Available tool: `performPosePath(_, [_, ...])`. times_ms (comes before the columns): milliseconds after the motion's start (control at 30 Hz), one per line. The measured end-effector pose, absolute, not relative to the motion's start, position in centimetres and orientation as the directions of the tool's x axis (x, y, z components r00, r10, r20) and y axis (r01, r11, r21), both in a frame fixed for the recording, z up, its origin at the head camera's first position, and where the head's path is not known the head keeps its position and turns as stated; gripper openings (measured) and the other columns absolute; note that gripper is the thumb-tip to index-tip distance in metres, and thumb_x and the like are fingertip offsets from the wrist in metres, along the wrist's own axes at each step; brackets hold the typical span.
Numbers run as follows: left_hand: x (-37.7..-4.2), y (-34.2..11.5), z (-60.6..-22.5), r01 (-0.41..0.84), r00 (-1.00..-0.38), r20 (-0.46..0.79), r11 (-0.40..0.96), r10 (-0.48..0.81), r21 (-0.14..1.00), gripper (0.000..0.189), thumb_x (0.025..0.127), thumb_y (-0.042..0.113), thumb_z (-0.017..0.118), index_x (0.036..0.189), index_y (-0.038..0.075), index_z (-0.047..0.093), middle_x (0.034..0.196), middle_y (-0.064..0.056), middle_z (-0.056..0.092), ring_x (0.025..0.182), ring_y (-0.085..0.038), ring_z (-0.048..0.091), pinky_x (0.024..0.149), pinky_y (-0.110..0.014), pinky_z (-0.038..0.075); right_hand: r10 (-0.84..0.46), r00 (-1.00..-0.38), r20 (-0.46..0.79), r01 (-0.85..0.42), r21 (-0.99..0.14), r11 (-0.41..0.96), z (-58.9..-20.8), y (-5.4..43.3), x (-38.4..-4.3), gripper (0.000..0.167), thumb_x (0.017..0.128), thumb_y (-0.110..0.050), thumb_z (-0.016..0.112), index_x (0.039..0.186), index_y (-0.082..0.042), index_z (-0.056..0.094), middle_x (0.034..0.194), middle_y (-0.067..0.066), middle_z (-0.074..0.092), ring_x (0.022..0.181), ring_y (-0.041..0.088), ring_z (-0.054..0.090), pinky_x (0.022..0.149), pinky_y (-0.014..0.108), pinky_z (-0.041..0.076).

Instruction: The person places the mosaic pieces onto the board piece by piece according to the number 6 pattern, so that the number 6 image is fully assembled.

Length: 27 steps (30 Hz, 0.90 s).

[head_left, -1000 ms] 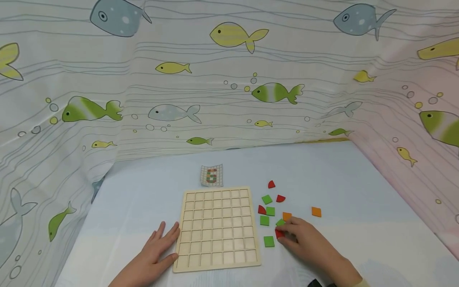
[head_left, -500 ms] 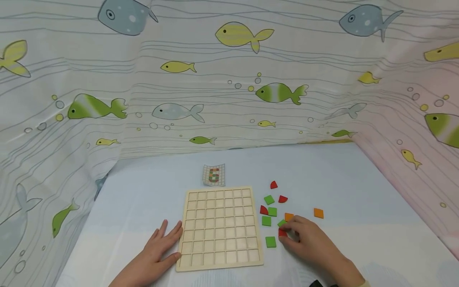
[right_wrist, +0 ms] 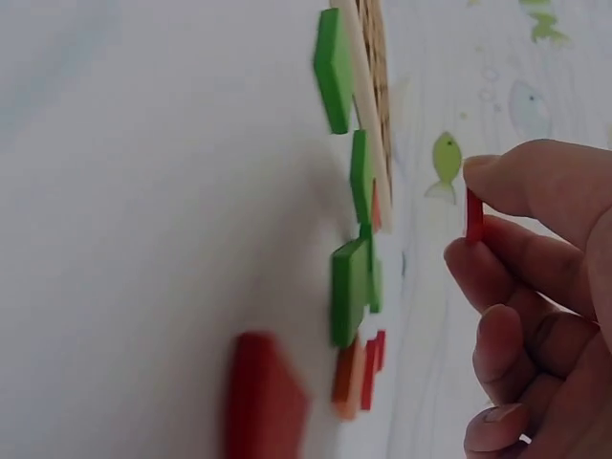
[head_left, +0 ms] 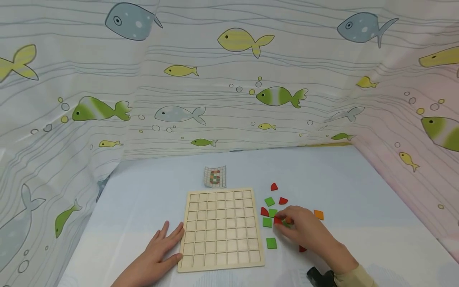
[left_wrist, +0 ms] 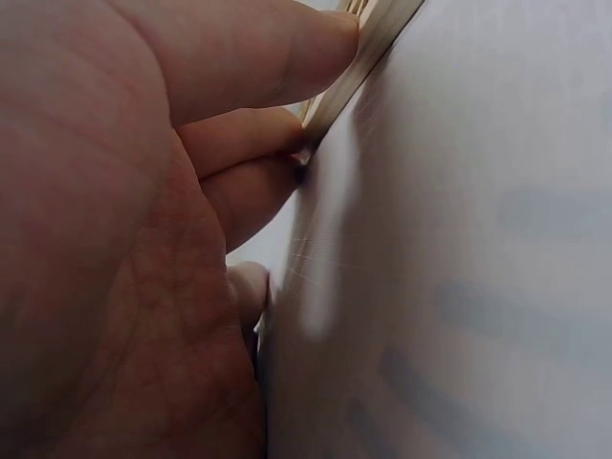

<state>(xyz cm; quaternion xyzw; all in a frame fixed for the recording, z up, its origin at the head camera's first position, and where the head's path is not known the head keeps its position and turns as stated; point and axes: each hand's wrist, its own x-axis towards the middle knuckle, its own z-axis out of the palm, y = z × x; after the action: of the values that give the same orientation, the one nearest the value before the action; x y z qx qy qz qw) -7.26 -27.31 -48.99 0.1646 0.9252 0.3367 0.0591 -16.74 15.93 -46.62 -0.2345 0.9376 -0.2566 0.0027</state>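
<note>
My right hand pinches a small red tile between thumb and fingers, lifted above the table in the right wrist view. Below it lie green square tiles and an orange tile. The wooden grid board, its squares bare, lies left of this hand. My left hand rests on the table with fingers spread, its fingertips at the board's left edge. In the left wrist view the thumb touches the board's side.
A small pattern card with a coloured figure on a grid lies behind the board. Red quarter-round tiles, green squares and an orange square are scattered right of the board. A fish-print cloth hangs around the table.
My right hand has picked up the red tile and moved it up and slightly left. Another red tile now shows beneath the wrist. The left hand stays at the board's edge.
</note>
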Motion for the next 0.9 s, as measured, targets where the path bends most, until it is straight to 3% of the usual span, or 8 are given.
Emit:
performPosePath(133, [-7.4,-27.4,-49.0,0.224,-0.938,-0.047,0.703,0.345,0.675,0.068,0.098,0.039,0.061,0.151,0.003,0.039,0.159,-0.007,0.027,0.146,-0.048,0.001,0.104,-0.009,-0.013,-0.472,-0.871,0.137,-0.477,-0.464,0.746,-45.9,14.4,-17.9,0.023,0.084,-0.029,0.081,0.105,-0.021,0.076,0.088,-0.018,0.064,0.069,0.006,0.053,0.064,0.024,0.048])
performPosePath(367, [-7.3,-27.4,-49.1,0.254,-0.935,-0.019,0.705,0.355,0.662,0.067,0.098,0.039,0.061,0.15,0.002,0.04,0.158,-0.007,0.029,0.145,-0.05,0.004,0.105,-0.009,-0.012,-0.511,-0.845,0.16,-0.522,-0.46,0.718,-45.4,11.1,-19.5,0.02,0.086,-0.027,0.079,0.103,-0.018,0.076,0.098,-0.011,0.068,0.087,0.01,0.063,0.075,0.027,0.052])
performPosePath(533, [-7.2,-27.4,-49.0,0.272,-0.935,0.008,0.704,0.354,0.656,0.066,0.098,0.037,0.062,0.149,0.002,0.042,0.158,-0.008,0.031,0.144,-0.051,0.006,0.106,-0.01,-0.012,-0.57,-0.799,0.192,-0.589,-0.444,0.675,-45.2,8.9,-20.8,0.016,0.087,-0.026,0.077,0.101,-0.017,0.075,0.095,-0.01,0.066,0.084,0.01,0.061,0.068,0.023,0.051])
performPosePath(900, [-7.1,-27.5,-49.1,0.258,-0.938,-0.004,0.706,0.346,0.659,0.067,0.098,0.039,0.061,0.15,0.002,0.041,0.158,-0.007,0.03,0.145,-0.05,0.006,0.105,-0.009,-0.013,-0.621,-0.778,0.092,-0.596,-0.419,0.685,-45.7,4.9,-23.3,0.014,0.088,-0.025,0.072,0.098,-0.017,0.077,0.087,-0.011,0.062,0.078,0.005,0.055,0.071,0.024,0.05])
